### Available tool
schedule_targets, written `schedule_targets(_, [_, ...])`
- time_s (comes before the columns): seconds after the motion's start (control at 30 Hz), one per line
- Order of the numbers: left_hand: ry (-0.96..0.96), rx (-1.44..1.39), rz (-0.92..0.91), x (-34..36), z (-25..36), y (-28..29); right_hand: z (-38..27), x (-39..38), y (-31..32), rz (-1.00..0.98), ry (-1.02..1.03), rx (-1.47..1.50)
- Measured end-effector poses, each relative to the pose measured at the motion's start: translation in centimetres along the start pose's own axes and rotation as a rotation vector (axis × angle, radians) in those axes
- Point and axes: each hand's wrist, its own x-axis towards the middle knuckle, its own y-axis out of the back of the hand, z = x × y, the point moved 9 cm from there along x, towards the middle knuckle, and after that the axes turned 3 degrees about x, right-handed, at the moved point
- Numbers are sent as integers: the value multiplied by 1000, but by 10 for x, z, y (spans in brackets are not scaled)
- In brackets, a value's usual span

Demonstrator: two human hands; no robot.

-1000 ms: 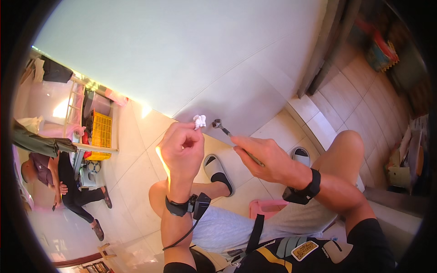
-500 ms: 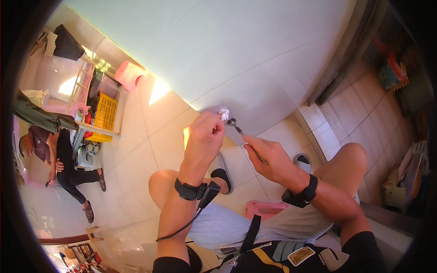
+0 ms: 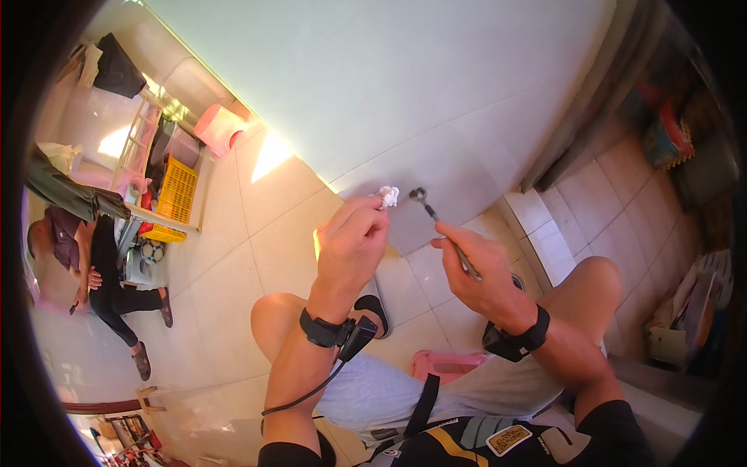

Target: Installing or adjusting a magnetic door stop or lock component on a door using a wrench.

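My left hand (image 3: 352, 247) is closed, pinching a crumpled white tissue (image 3: 389, 196) that pokes out beyond the fingertips. In my right hand (image 3: 484, 274) is a slim grey metal wrench (image 3: 431, 211). Its rounded head points up and left, and the handle's other end shows below the fingers. A small gap separates the wrench head from the tissue. Both hands are in front of a pale wall (image 3: 436, 101), above my bent knees.
A pink stool (image 3: 447, 363) is beneath my legs. To the left are a pink bucket (image 3: 218, 129), a yellow crate (image 3: 177, 191) on a rack, and a seated person (image 3: 105, 272). A tiled step (image 3: 537, 218) runs beside a doorway on the right.
The wrench in my right hand has moved right and slightly up, away from the tissue. My left hand still pinches the tissue, which now shows more fully.
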Motion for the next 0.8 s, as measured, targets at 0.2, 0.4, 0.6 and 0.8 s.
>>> schedule_targets(0.2, [-38,-49,133,4,6,13,-4,11,27,144,75,-16])
schedule_targets(0.4, [29,4,7,-1,-5,-4,2,14,38,189,-9,-6])
schedule_targets(0.6, [12,-8,-5,0,0,-6,27,15,29,65,-167,-23])
schedule_targets(0.8, [-34,-26,95,3,6,0,20,17,48,225,-95,48])
